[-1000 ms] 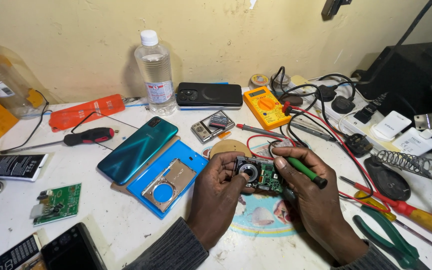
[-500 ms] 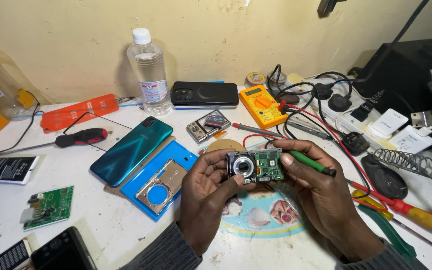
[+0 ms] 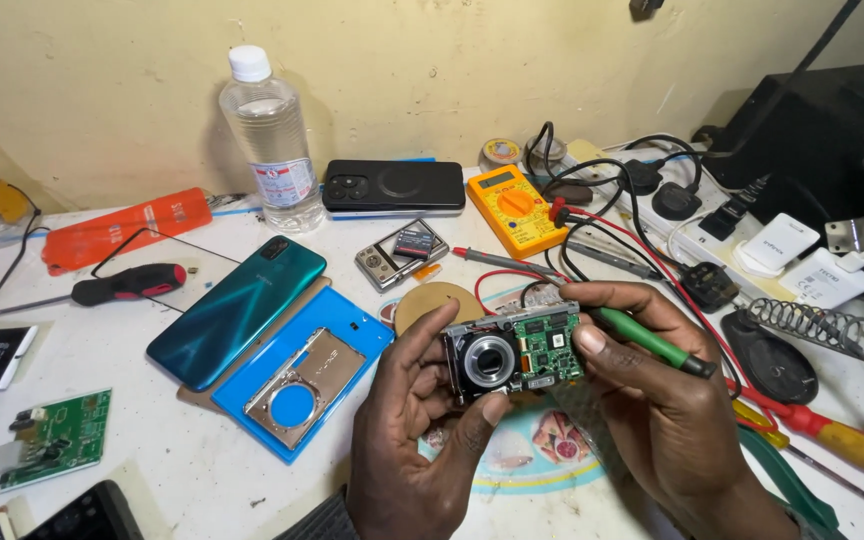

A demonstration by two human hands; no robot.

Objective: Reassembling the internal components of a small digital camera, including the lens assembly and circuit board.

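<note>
Both hands hold a small stripped camera body (image 3: 512, 355) with its lens facing me and a green circuit board bare on its right half. My left hand (image 3: 417, 420) grips its left and lower side, thumb under the lens. My right hand (image 3: 662, 400) pinches its right edge and also carries a green-handled tool (image 3: 652, 345) between the fingers. A silver front cover (image 3: 297, 385) lies on a blue case (image 3: 302, 370) just left of my hands.
A teal phone (image 3: 237, 310), a second silver camera part (image 3: 402, 255), a water bottle (image 3: 272, 140), a black phone (image 3: 392, 187) and a yellow multimeter (image 3: 517, 208) lie behind. Cables, plugs, a soldering stand (image 3: 802, 320) and screwdrivers (image 3: 832, 440) crowd the right. A green board (image 3: 52, 438) sits at left.
My hands have lifted the camera body slightly and turned it so the lens faces me more squarely. The view has shifted a little; nothing on the table moved.
</note>
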